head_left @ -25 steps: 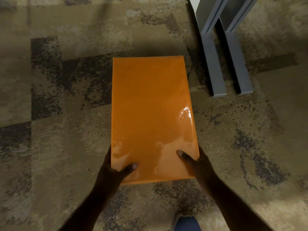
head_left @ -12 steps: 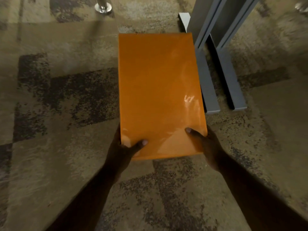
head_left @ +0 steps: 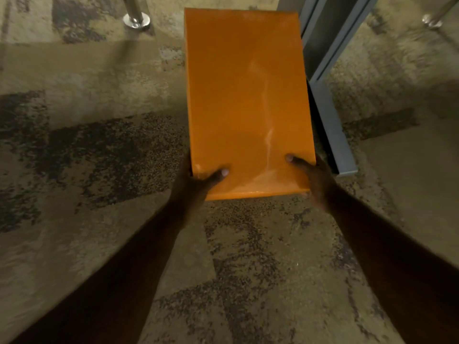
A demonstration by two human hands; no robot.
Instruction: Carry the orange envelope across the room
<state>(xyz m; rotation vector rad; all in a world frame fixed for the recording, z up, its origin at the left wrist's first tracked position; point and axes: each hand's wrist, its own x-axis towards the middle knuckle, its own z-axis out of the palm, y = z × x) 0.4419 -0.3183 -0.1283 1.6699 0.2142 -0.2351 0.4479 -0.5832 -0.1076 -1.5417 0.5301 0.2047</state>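
The orange envelope [head_left: 246,95] is a large glossy rectangle held flat above the carpet, its long side pointing away from me. My left hand [head_left: 196,182] grips its near left corner with the thumb on top. My right hand [head_left: 313,177] grips the near right corner the same way. The fingers of both hands are hidden under the envelope. Both arms are stretched out in front of me.
Patterned tan and dark carpet [head_left: 99,157] covers the floor. A grey metal furniture leg with a floor foot [head_left: 332,135] stands just right of the envelope. A chrome leg with a round foot [head_left: 136,19] stands at the top left, another [head_left: 432,19] at the top right.
The envelope and both hands have moved up and away in the view, arms extending. The grey leg is now closer beside the envelope, and two chrome feet have come into view.
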